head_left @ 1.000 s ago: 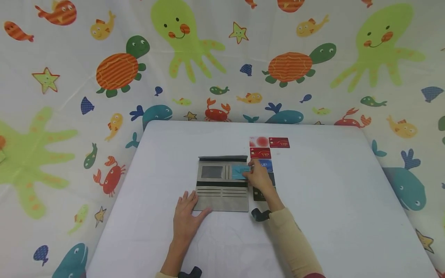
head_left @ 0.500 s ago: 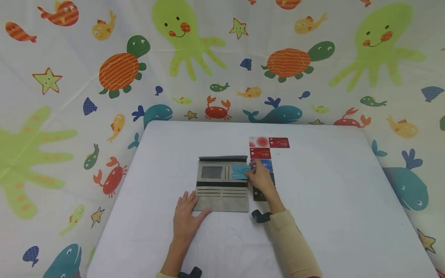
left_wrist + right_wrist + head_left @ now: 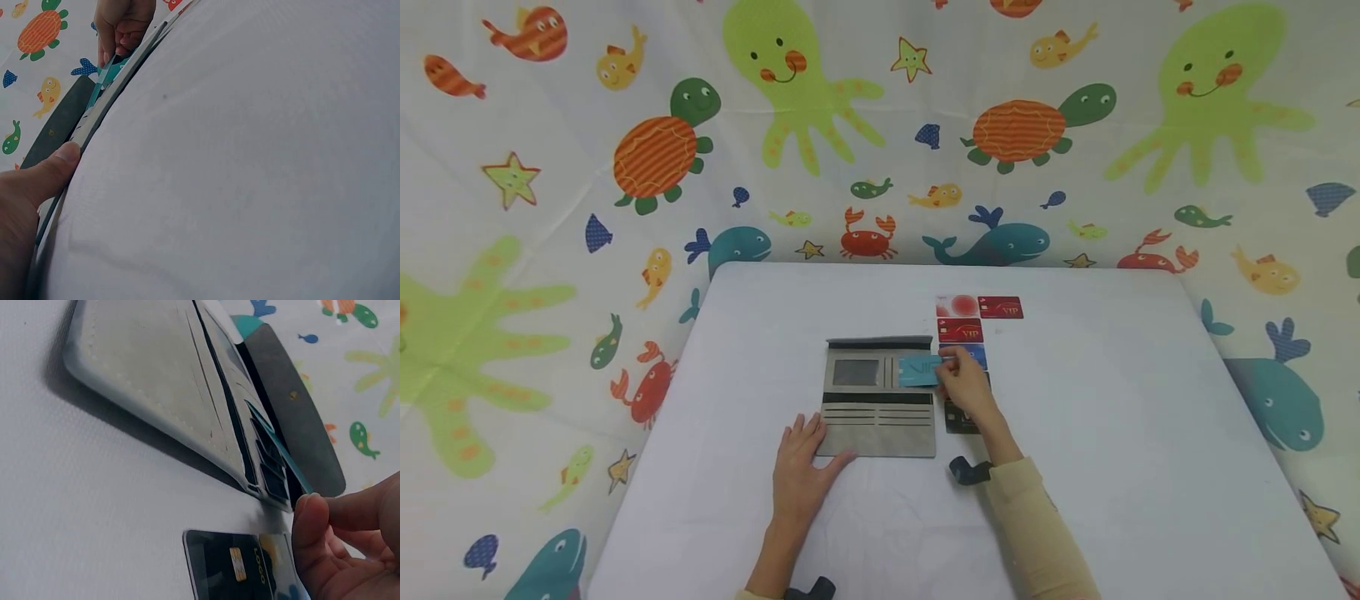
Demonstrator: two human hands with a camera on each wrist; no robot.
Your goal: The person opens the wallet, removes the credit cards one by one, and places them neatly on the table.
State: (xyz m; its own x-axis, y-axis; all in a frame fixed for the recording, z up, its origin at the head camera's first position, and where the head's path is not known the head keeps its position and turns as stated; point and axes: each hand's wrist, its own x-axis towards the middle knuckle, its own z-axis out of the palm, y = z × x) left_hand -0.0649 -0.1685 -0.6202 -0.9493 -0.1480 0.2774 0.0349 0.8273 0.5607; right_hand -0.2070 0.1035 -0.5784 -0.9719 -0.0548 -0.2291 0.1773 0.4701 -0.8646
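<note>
So the left hand (image 3: pixel 801 471) is lying flat-ish with fingers spread, fingertips at the left edge of the open grey wallet (image 3: pixel 880 443) and the thumb on its bottom edge. The right hand (image 3: pixel 967 387) reaches in from the right, beige sleeve (image 3: pixel 1037 525) angled up-left, pinching a light-blue VIP card (image 3: pixel 919 372) between thumb and finger. That card sits over the upper right section, and the right wrist cam shows its far end at a slot there; can't tell how deep. Left of it is a window pocket (image 3: pixel 856 372), with rows of slots (image 3: pixel 880 414) below. A dark card (image 3: pixel 961 419) lies just beside the wallet's right edge.
</note>
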